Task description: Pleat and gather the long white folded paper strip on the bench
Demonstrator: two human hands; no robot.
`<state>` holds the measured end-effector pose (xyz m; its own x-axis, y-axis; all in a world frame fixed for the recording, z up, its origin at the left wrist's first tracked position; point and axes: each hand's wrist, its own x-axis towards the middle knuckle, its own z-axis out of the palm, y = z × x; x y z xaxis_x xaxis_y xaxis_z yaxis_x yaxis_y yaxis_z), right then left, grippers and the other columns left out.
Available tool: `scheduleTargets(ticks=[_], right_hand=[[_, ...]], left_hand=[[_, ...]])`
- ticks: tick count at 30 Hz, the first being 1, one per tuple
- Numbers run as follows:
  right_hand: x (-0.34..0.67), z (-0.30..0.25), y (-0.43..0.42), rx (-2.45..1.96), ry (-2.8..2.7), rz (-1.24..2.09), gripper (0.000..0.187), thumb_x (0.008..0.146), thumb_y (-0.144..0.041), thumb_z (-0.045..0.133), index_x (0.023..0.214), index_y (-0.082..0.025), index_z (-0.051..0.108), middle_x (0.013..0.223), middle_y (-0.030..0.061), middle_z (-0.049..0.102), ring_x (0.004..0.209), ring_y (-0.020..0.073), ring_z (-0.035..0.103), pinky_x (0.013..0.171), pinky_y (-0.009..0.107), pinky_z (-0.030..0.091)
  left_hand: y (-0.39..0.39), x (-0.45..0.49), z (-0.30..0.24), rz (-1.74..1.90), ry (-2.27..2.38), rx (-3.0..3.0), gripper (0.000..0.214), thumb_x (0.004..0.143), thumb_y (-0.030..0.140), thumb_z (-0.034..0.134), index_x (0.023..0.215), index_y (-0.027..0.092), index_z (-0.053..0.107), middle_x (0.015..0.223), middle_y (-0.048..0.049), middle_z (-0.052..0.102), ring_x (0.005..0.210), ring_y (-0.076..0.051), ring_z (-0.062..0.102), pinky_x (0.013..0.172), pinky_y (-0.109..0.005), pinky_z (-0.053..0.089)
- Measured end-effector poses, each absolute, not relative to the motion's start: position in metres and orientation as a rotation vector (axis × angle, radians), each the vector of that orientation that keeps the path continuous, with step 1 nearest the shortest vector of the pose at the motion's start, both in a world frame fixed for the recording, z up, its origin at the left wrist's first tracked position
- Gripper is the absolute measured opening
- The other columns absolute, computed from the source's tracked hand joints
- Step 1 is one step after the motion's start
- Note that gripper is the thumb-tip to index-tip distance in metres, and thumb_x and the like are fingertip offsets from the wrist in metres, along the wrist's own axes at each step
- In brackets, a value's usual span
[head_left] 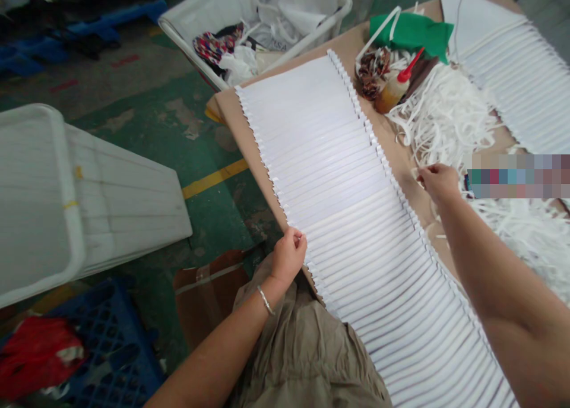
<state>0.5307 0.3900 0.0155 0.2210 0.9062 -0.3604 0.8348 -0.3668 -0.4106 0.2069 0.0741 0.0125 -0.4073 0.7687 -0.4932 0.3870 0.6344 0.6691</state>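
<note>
**Far left?**
Tipped white plastic tub (pixel 44 206) at 9 o'clock, on green-painted floor (pixel 214 218). Blue plastic crate (pixel 111 348) at 7 o'clock, crumpled red cloth (pixel 35 354) on top.

**Left hand (pixel 289 255)?**
Near 6 o'clock, above a creased khaki cloth lap (pixel 303 348). Closed, fingers curled onto the near edge of a long fan of overlapped white sheets (pixel 338 194). Thin silver bangle (pixel 266 300) at the wrist.

**And the fan?**
Dead centre, flat on a brown card sheet (pixel 236 123), running from 12 o'clock to 5 o'clock. Beyond it, at 11 o'clock, a white plastic bin (pixel 222 46) heaped with scraps.

**Right hand (pixel 439 182)?**
At 3 o'clock, just beside the fan's right edge. Closed to a pinch on a thin white strip (pixel 416 171), over a tangle of white strips (pixel 440 117). Red-nozzled glue bottle (pixel 394 90) and green fabric (pixel 412 34) at 1 o'clock. Second white fan (pixel 503 69) at 2 o'clock.
</note>
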Motion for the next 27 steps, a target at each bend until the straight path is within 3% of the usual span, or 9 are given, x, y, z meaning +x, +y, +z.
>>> scheduleTargets(ticks=[6, 11, 12, 15, 17, 23, 27], right_hand=[[0.595, 0.088, 0.271, -2.134, -1.783, 1.224, 0.042, 0.080, -0.059, 0.068, 0.083, -0.017, 0.066, 0.067, 0.0022, 0.062, 0.060, 0.0133, 0.050, 0.058, 0.028, 0.039], [0.604, 0.101, 0.187, -1.947, -2.306, 2.039, 0.048, 0.084, -0.066, 0.062, 0.079, -0.019, 0.069, 0.070, 0.0025, 0.068, 0.062, 0.0156, 0.058, 0.063, 0.029, 0.044], [0.605, 0.099, 0.185, -2.027, -2.368, 1.944, 0.049, 0.086, -0.067, 0.059, 0.078, -0.019, 0.069, 0.069, 0.0034, 0.069, 0.060, 0.0161, 0.058, 0.062, 0.030, 0.043], [0.611, 0.090, 0.207, -2.379, -2.323, 0.936, 0.053, 0.091, -0.066, 0.051, 0.078, -0.018, 0.069, 0.073, 0.0090, 0.070, 0.066, 0.0196, 0.061, 0.063, 0.032, 0.043], [0.612, 0.084, 0.230, -2.433, -2.156, 0.504, 0.053, 0.095, -0.064, 0.049, 0.084, -0.016, 0.069, 0.080, 0.0117, 0.070, 0.071, 0.0203, 0.062, 0.065, 0.032, 0.045], [0.594, 0.074, 0.257, -2.320, -2.124, 0.563, 0.044, 0.098, -0.055, 0.059, 0.106, -0.012, 0.066, 0.098, 0.0038, 0.067, 0.084, 0.0159, 0.064, 0.076, 0.033, 0.056], [0.581, 0.080, 0.228, -2.240, -2.172, 0.622, 0.035, 0.098, -0.048, 0.058, 0.094, -0.014, 0.068, 0.089, 0.0043, 0.068, 0.077, 0.0162, 0.062, 0.073, 0.031, 0.053]], left_hand=[[0.073, 0.214, 0.005, 0.620, 1.880, 0.981, 0.009, 0.093, 0.029, 0.053, 0.086, 0.023, 0.056, 0.075, -0.0017, 0.067, 0.070, -0.018, 0.066, 0.068, -0.027, 0.046], [0.071, 0.224, 0.007, 0.635, 1.838, 1.058, 0.008, 0.092, 0.028, 0.054, 0.091, 0.022, 0.058, 0.078, -0.0026, 0.070, 0.074, -0.018, 0.067, 0.072, -0.027, 0.049], [0.070, 0.225, 0.008, 0.636, 1.835, 1.065, 0.009, 0.092, 0.029, 0.054, 0.092, 0.022, 0.058, 0.077, -0.0023, 0.070, 0.072, -0.018, 0.067, 0.070, -0.027, 0.048], [0.066, 0.226, 0.013, 0.640, 1.836, 1.070, 0.011, 0.092, 0.031, 0.053, 0.093, 0.022, 0.059, 0.073, -0.0006, 0.067, 0.066, -0.017, 0.064, 0.065, -0.026, 0.045], [0.063, 0.226, 0.015, 0.653, 1.844, 1.070, 0.012, 0.092, 0.031, 0.052, 0.093, 0.021, 0.059, 0.072, -0.0001, 0.067, 0.065, -0.017, 0.063, 0.064, -0.026, 0.045], [0.055, 0.226, 0.023, 0.681, 1.865, 1.055, 0.011, 0.091, 0.027, 0.051, 0.093, 0.021, 0.060, 0.070, 0.0006, 0.065, 0.064, -0.016, 0.062, 0.063, -0.026, 0.044], [0.057, 0.238, 0.035, 0.668, 1.774, 1.055, 0.013, 0.093, 0.027, 0.050, 0.096, 0.021, 0.061, 0.077, -0.0024, 0.068, 0.069, -0.018, 0.064, 0.067, -0.029, 0.048]])
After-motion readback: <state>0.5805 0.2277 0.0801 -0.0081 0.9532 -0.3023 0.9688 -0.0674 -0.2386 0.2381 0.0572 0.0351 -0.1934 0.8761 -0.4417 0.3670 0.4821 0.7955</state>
